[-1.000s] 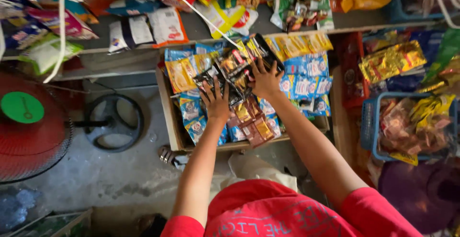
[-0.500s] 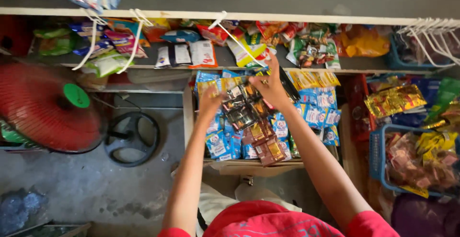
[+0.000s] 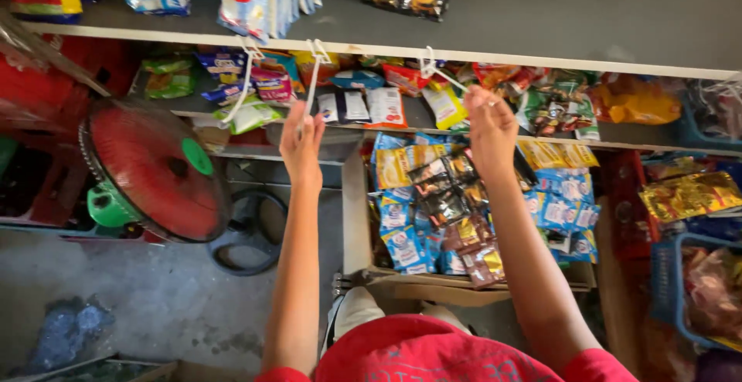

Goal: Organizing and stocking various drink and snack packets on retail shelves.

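Note:
My right hand [image 3: 491, 123] is raised to the shelf edge and grips the top of a strip of dark and brown sachets [image 3: 456, 212], which hangs down in front of the box. Its fingertips are at a white wire hook [image 3: 431, 67] on the shelf edge. My left hand [image 3: 301, 144] is up too, further left, with its fingers closed on the lower end of another white wire hook [image 3: 313, 73]. Below both hands an open cardboard box [image 3: 357, 220] holds blue, yellow and brown sachet packs.
A red fan [image 3: 151, 169] stands at the left, close to my left arm. Snack packets fill the lower shelf [image 3: 232, 112] and hang from the top shelf [image 3: 541, 19]. A blue basket [image 3: 668, 289] of packets is at the right, grey floor at the lower left.
Both hands have risen from the box to the shelf edge. The left hand has left the sachet strip and moved left onto a hook. The right hand has lifted the strip.

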